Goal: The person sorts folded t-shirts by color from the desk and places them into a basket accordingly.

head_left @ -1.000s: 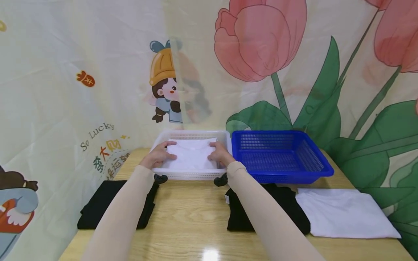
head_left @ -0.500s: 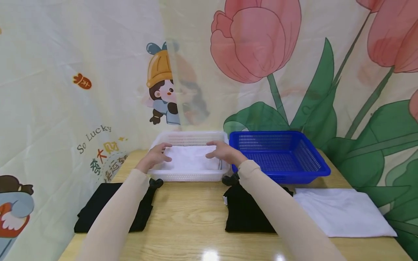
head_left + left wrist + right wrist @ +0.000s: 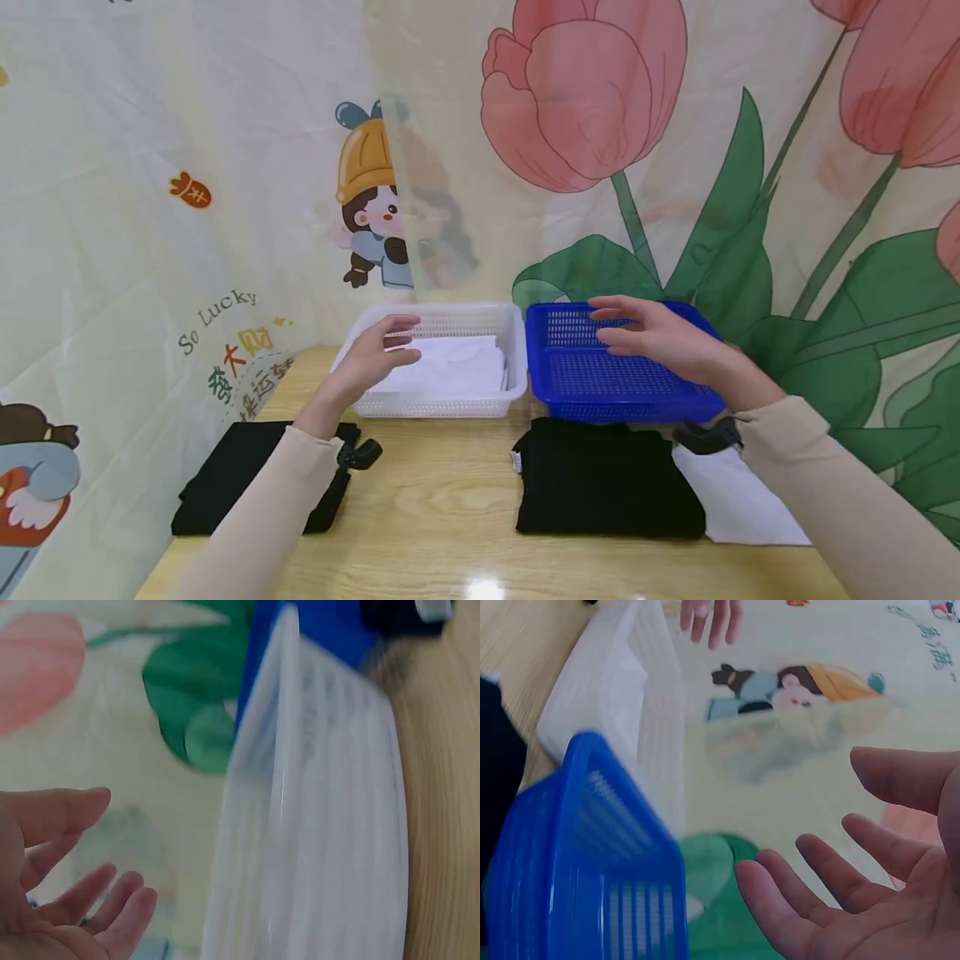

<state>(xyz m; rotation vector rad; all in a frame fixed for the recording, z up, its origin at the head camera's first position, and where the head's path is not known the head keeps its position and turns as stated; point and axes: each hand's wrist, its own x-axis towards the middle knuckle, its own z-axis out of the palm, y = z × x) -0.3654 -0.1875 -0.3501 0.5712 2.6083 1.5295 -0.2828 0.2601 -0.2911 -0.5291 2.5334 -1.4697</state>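
Note:
In the head view, folded white cloth (image 3: pixel 457 367) lies inside the white plastic basket (image 3: pixel 442 406). My left hand (image 3: pixel 377 354) hovers over that basket's left side, fingers apart and holding nothing. My right hand (image 3: pixel 652 333) is raised over the blue plastic basket (image 3: pixel 615 412), its fingers loosely bent with nothing between them. The right wrist view has the right hand (image 3: pixel 870 877) palm up beside the blue basket (image 3: pixel 562 847). Beside the white basket (image 3: pixel 330 802) in the left wrist view, the left hand (image 3: pixel 67 877) is relaxed and free of any object.
A folded black garment (image 3: pixel 607 483) lies in front of the blue basket, with a folded white garment (image 3: pixel 750 496) to its right, partly behind the right forearm. Another black garment (image 3: pixel 232 475) sits at the left. All rest on a wooden table (image 3: pixel 427 508) before a printed curtain.
Both hands have let go of the white cloth, which now lies lower in the white basket. The right hand has moved right over the blue basket; the left has lifted slightly.

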